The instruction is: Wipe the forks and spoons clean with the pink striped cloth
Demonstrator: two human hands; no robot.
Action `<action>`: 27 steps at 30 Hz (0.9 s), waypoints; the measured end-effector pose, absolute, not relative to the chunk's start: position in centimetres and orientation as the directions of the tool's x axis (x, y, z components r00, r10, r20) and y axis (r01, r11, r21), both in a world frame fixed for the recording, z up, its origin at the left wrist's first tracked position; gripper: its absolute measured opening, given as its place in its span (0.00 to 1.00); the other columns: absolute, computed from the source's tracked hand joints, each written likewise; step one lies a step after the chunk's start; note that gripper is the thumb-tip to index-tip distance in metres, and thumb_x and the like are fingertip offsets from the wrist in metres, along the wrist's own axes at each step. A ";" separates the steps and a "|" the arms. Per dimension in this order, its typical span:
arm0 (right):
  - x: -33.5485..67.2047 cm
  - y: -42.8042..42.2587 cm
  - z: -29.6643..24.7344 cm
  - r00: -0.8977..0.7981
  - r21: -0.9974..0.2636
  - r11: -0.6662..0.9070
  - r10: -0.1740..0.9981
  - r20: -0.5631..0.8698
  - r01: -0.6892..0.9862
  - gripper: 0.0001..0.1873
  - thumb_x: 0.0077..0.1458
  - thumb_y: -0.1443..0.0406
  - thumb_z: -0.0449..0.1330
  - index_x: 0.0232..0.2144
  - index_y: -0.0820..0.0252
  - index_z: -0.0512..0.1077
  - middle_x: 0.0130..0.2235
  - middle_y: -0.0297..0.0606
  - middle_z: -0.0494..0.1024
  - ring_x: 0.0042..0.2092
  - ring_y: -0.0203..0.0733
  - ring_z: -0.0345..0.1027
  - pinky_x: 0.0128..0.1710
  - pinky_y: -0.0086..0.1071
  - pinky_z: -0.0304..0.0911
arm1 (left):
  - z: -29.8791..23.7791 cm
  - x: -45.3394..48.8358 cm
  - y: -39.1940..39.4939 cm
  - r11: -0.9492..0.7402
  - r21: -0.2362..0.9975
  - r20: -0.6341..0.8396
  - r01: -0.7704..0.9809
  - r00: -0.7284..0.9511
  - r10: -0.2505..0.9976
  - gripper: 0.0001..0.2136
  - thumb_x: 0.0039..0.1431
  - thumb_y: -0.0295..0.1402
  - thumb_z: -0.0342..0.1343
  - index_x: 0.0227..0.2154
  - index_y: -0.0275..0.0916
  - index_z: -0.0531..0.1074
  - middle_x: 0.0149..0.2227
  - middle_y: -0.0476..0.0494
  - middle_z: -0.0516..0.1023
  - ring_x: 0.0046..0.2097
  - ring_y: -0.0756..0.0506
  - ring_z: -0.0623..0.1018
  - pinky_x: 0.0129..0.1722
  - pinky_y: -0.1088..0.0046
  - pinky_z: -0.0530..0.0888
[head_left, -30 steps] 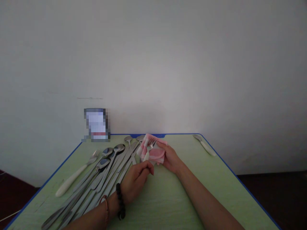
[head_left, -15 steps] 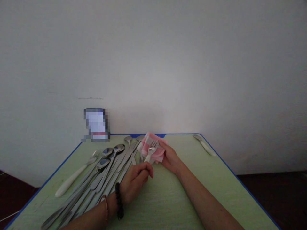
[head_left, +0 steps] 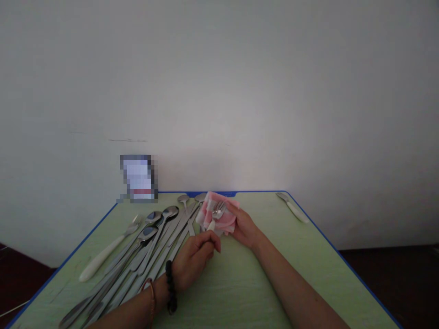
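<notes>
My left hand [head_left: 194, 259] is closed round the white handle of a small fork [head_left: 216, 213], whose steel tines rest against a pink and white cloth [head_left: 221, 214]. My right hand [head_left: 244, 226] grips that cloth, bunched up, just above the green table [head_left: 240, 283]. Both hands meet near the table's middle, toward the far edge. A black bead bracelet and a thin band sit on my left wrist.
Several long steel spoons and knives [head_left: 151, 246] lie fanned out on the left of the table, with a white-handled utensil [head_left: 103, 256] at their left. Another white-handled utensil [head_left: 292, 207] lies alone at the far right corner. A white wall stands behind.
The fork has shifted slightly against the cloth, its tines now lying a little higher. Both hands have stayed almost in place.
</notes>
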State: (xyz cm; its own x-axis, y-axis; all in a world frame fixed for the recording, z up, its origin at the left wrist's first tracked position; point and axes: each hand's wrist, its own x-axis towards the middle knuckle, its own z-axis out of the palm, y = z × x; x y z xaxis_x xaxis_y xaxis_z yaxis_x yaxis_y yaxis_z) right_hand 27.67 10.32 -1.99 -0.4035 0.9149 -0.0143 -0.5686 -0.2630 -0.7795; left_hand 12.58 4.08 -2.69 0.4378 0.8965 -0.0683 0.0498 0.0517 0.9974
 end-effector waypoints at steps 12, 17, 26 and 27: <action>27.9 10.1 -1.9 -0.414 -0.809 -0.251 0.910 -0.010 -0.532 0.20 0.42 0.69 0.56 0.41 0.65 0.70 0.33 0.41 0.78 0.30 0.39 0.71 0.26 0.28 0.64 | -2.8 12.6 4.1 0.007 0.993 -0.057 0.118 0.428 0.902 0.07 0.54 0.28 0.43 0.27 0.38 0.66 0.16 0.59 0.51 0.18 0.54 0.52 0.17 0.79 0.48; 27.7 10.2 -1.4 -0.419 -0.759 -0.265 0.908 0.011 -0.595 0.22 0.48 0.63 0.54 0.46 0.64 0.67 0.35 0.42 0.78 0.32 0.40 0.71 0.27 0.30 0.64 | -2.7 12.6 4.1 -0.020 0.987 -0.046 0.157 0.407 0.912 0.08 0.53 0.27 0.42 0.26 0.38 0.66 0.16 0.59 0.52 0.18 0.54 0.53 0.18 0.79 0.48; 28.0 10.5 -1.9 -0.429 -0.702 -0.362 0.899 -0.089 -0.613 0.24 0.57 0.53 0.46 0.44 0.65 0.69 0.31 0.41 0.78 0.30 0.39 0.71 0.29 0.31 0.64 | -2.5 12.6 4.2 -0.015 0.987 -0.053 0.159 0.415 0.908 0.07 0.53 0.27 0.43 0.27 0.38 0.66 0.16 0.59 0.52 0.18 0.54 0.53 0.18 0.79 0.49; 27.9 10.4 -1.8 -0.428 -0.699 -0.361 0.899 -0.086 -0.618 0.24 0.57 0.53 0.46 0.43 0.65 0.69 0.32 0.41 0.78 0.31 0.40 0.71 0.31 0.32 0.65 | -2.6 12.6 4.2 -0.011 0.988 -0.056 0.157 0.415 0.908 0.07 0.53 0.28 0.43 0.27 0.39 0.66 0.16 0.59 0.52 0.18 0.54 0.53 0.18 0.79 0.49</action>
State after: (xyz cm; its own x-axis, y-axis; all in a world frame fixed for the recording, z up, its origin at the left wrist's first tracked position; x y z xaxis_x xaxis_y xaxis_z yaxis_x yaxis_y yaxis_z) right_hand 27.91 10.39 -1.78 -0.4285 0.8995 -0.0859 -0.6177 -0.3610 -0.6986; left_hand 12.59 4.20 -2.57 0.4154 0.9079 -0.0558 0.1568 -0.0110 0.9876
